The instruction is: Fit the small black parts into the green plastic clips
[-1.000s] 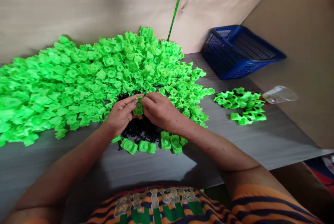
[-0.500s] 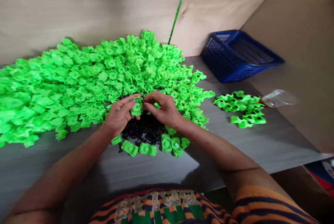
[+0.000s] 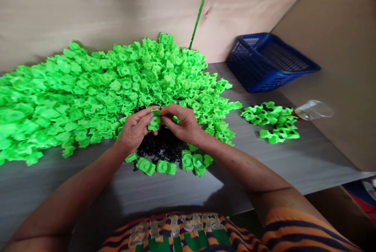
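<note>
A small green plastic piece (image 3: 154, 123) is pinched between the thumb and fingers of my left hand (image 3: 133, 128). My right hand (image 3: 182, 122) meets it from the right, thumb and index finger pressed together at the piece's edge; whatever is between those fingertips is too small to make out. Below both hands lies a heap of small black parts (image 3: 160, 148). Several loose green pieces (image 3: 166, 167) rest along the near side of the black heap. Behind my hands spreads a large pile of green pieces (image 3: 96, 83).
A blue plastic basket (image 3: 255, 66) stands tilted at the back right. In front of it are green pieces with black parts fitted (image 3: 268, 114), beside a clear plastic cup (image 3: 315, 110) lying on its side. The grey table (image 3: 317, 162) ends at the right.
Both hands keep their hold at nearly the same spot. My right fingertips have shifted slightly left against the green piece, and the dark bit seen there before is now barely visible.
</note>
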Tool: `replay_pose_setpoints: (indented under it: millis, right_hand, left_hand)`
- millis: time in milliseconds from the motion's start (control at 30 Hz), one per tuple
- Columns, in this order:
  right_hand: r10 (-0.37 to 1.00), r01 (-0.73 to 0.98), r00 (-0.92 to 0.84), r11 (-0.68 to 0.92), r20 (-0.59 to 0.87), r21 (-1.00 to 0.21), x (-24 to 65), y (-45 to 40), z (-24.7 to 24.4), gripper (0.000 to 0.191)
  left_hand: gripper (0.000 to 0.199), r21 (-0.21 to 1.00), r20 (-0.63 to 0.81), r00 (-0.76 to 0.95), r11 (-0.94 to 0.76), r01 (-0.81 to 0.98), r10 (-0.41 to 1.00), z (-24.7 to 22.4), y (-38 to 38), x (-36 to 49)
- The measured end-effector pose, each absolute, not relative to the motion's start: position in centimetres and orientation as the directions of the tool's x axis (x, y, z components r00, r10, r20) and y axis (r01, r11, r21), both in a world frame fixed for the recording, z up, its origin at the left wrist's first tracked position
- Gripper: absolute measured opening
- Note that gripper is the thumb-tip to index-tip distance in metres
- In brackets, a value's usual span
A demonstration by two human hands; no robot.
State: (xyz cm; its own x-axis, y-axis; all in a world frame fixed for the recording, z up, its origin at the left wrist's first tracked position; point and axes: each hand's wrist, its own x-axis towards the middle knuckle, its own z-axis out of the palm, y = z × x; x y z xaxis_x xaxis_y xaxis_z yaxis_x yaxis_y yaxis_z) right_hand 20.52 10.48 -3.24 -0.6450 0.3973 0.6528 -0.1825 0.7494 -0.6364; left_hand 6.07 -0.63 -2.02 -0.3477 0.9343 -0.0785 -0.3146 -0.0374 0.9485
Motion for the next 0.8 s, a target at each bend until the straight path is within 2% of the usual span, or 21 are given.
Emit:
replay_pose_setpoints:
  millis: [400,600,700,800]
  right_hand:
    - [0.336,-0.13,-0.725,0.79,0.601,-0.599,20.5,10.2,-2.8,0.016]
    - [0.404,-0.089,-0.74,0.733,0.537,-0.674,21.3,11.7,-1.3,0.01]
    - [0.421,0.085,-0.771,0.812,0.478,-0.577,22.2,13.7,-0.4,0.013]
    - [0.311,0.19,-0.911,0.9,0.27,-0.393,22.7,14.6,-0.1,0.014]
  left_hand:
    - [0.035,0.956,-0.079,-0.374,-0.036,-0.292,0.924,-2.3,-0.6,6.4]
    - [0.033,0.931,-0.131,-0.401,-0.027,-0.364,0.907,-1.2,-0.3,5.9]
    - [0.032,0.922,-0.192,-0.463,-0.004,-0.388,0.865,-0.7,-0.1,4.9]
    - [0.027,0.916,-0.222,-0.502,0.003,-0.401,0.836,-0.5,0.1,4.3]
